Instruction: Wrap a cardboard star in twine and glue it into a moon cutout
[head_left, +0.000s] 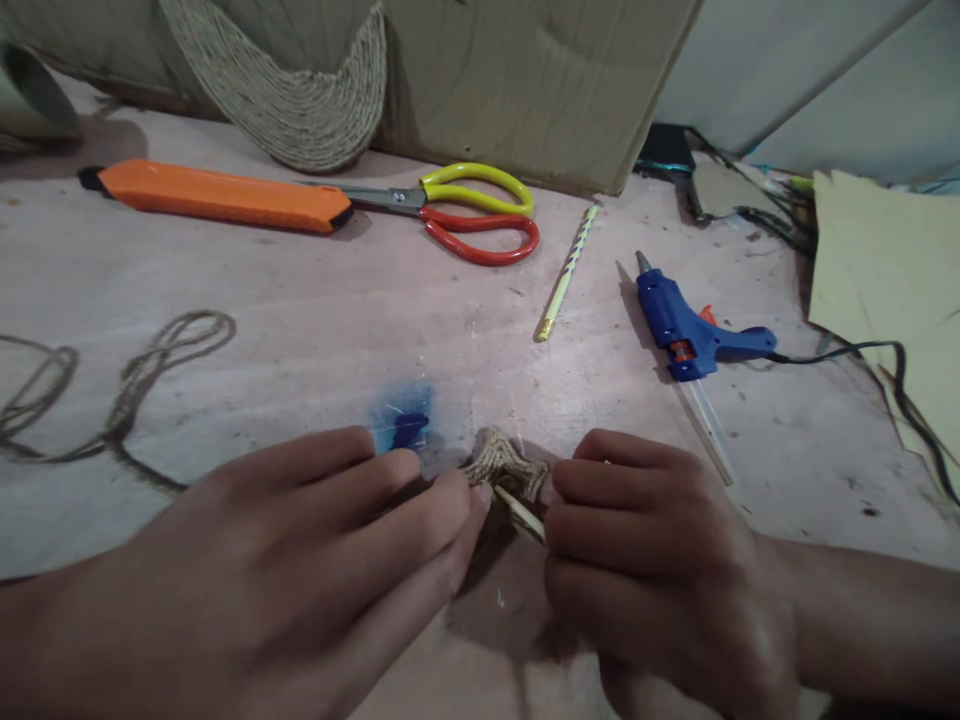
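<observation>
A small star-shaped piece of coiled twine (496,457) lies low in the middle of the head view, partly covered by my fingers. My left hand (330,560) grips its left side between thumb and fingers. In my closed right hand (652,550) is a thin pointed wooden stick (523,513), its tip against the inner edge of the star. Loose twine (139,400) trails from behind my left hand toward the left, with a looped bundle in it.
Behind my hands lie an orange utility knife (225,197), scissors (476,210) and a pencil (570,272). A blue glue gun (667,320) with its cord is at right, near yellow card (885,260). A crescent of coiled twine (315,115) leans on a cardboard box (525,90).
</observation>
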